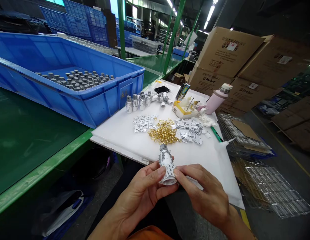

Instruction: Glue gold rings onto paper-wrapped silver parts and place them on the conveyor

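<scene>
A white and grey cone-shaped part [167, 166] is held upright over the table's near edge, its wide open end toward me. My left hand [147, 186] wraps round its left side, thumb on the surface. At its lower right side, my right hand [203, 190] has thumb and fingers pinched together; whether a small piece sits between them is hidden. Just beyond the part lies a heap of gold pieces [164, 131], with flat grey-white pieces [144, 123] to its left and more grey-white pieces [191, 130] to its right. Similar assembled parts [135, 102] stand at the back left.
On the left, a large blue bin [102, 100] holds many small grey parts. A phone [162, 89], a yellow-edged box [183, 111], a pink bottle [217, 98] and a green pen [216, 134] are on the white table [115, 133]. Cardboard boxes [219, 60] stand at the right.
</scene>
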`<move>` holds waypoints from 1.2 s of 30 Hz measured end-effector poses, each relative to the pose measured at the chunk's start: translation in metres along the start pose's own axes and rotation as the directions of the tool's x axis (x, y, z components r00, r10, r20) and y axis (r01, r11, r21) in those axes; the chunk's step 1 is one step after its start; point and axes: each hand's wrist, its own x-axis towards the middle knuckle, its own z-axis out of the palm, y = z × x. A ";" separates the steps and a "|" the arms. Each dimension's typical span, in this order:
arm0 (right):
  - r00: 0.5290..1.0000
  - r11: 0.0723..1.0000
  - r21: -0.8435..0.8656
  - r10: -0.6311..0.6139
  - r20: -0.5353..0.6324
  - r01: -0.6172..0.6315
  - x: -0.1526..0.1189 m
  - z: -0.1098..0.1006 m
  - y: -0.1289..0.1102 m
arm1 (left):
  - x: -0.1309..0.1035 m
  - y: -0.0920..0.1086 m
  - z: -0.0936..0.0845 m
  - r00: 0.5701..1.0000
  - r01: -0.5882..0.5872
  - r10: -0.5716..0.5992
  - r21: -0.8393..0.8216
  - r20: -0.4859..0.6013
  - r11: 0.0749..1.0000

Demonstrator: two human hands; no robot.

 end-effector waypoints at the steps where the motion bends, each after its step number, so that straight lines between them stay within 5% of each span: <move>1: 1.000 1.000 0.002 -0.008 0.002 0.008 -0.001 0.001 0.001 | 0.000 0.000 0.000 1.000 0.005 -0.005 0.003 0.001 1.000; 10: 1.000 0.991 0.134 0.020 0.013 -0.021 0.003 -0.001 -0.001 | 0.001 0.003 0.004 0.999 -0.021 0.022 0.059 -0.025 0.998; 13: 0.979 0.932 0.326 0.192 -0.070 -0.159 0.005 0.004 -0.009 | 0.000 0.004 0.005 0.999 -0.028 0.032 0.121 -0.031 0.992; 16: 0.844 0.704 0.594 0.531 -0.076 -0.389 0.008 0.012 -0.017 | -0.002 0.003 0.006 0.999 -0.041 0.047 0.208 -0.022 0.977; 18: 0.721 0.434 0.743 0.687 0.094 -0.510 0.012 0.015 -0.019 | -0.004 0.002 0.006 0.997 -0.071 0.075 0.267 -0.003 0.961; 21: 0.610 0.075 0.788 0.678 0.409 -0.611 0.016 0.014 -0.018 | -0.007 0.003 0.005 0.993 -0.108 0.118 0.349 -0.006 0.931; 23: 0.613 -0.021 0.781 0.607 0.506 -0.624 0.017 0.014 -0.016 | -0.009 0.005 0.005 0.987 -0.128 0.157 0.388 -0.045 0.913; 28: 0.661 -0.076 0.832 0.569 0.489 -0.550 0.016 0.024 -0.015 | -0.008 0.011 0.011 0.973 -0.202 0.230 0.429 -0.015 0.880; 36: 0.531 0.136 0.885 0.836 0.138 -0.446 0.028 0.057 -0.020 | 0.007 -0.006 0.014 0.813 -0.393 0.567 0.592 -0.133 0.703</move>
